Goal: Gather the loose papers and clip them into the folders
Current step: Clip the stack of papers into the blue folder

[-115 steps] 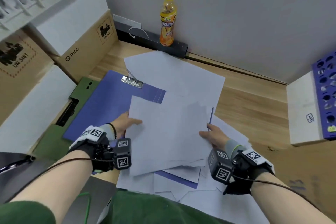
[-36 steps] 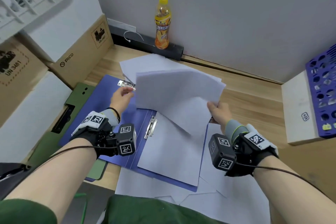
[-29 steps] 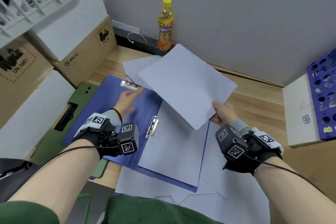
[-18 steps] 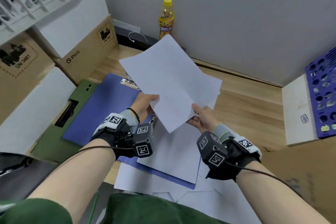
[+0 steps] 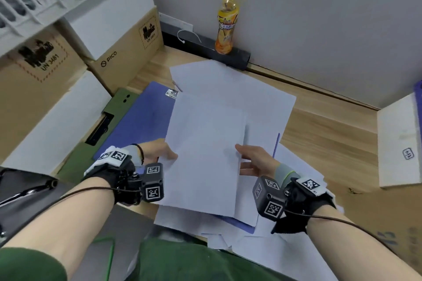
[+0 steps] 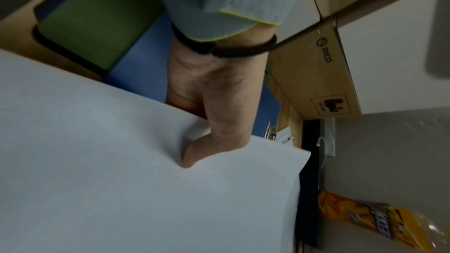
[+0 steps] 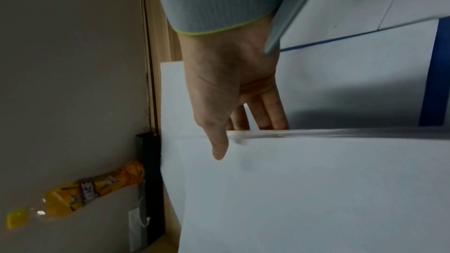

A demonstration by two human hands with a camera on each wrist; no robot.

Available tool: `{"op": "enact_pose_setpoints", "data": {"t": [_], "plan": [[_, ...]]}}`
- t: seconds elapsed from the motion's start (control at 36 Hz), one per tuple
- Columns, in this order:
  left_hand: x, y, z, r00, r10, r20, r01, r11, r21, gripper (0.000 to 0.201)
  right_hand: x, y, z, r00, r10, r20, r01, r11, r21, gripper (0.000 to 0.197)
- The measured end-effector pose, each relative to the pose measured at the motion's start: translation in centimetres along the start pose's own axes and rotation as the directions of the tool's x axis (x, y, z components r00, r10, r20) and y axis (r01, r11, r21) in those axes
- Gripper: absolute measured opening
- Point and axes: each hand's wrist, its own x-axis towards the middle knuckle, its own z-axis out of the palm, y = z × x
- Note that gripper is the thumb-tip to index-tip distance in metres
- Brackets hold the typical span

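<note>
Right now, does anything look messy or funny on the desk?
Yes. White papers lie fanned out crooked across the desk, and some hang over its near edge. They half-cover the blue folder. The orange drink bottle stands upright; nothing is spilled.

White paper stack (image 5: 205,155) held flat over open blue folder (image 5: 137,125); metal clip (image 5: 171,93) at folder's far edge. Loose sheets (image 5: 239,89) scattered beneath and around.
</note>
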Motion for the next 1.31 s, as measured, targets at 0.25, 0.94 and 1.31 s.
{"op": "enact_pose_setpoints", "data": {"t": [0.25, 0.94, 1.31], "plan": [[-5.7, 0.9, -1.1, 0.998, 0.035, 0.047, -0.027, 0.987, -0.159, 0.029, 2.5, -0.5, 4.3, 0.996, 0.010, 0.092, 0.009, 0.978, -0.207, 0.009], [2.7, 5.1, -7.2, 0.916, 0.151, -0.372, -0.211, 0.969, -0.126, 0.046, 7.1, -2.2, 8.3, 0.986, 0.161, 0.029, -0.153, 0.970, -0.191, 0.015], [4.2, 14.6, -4.0, 0.961, 0.273, 0.046, -0.243, 0.912, -0.329, 0.055, 7.8, -1.4, 7.4, 0.972, 0.233, 0.035, -0.228, 0.967, -0.113, 0.013]]}}
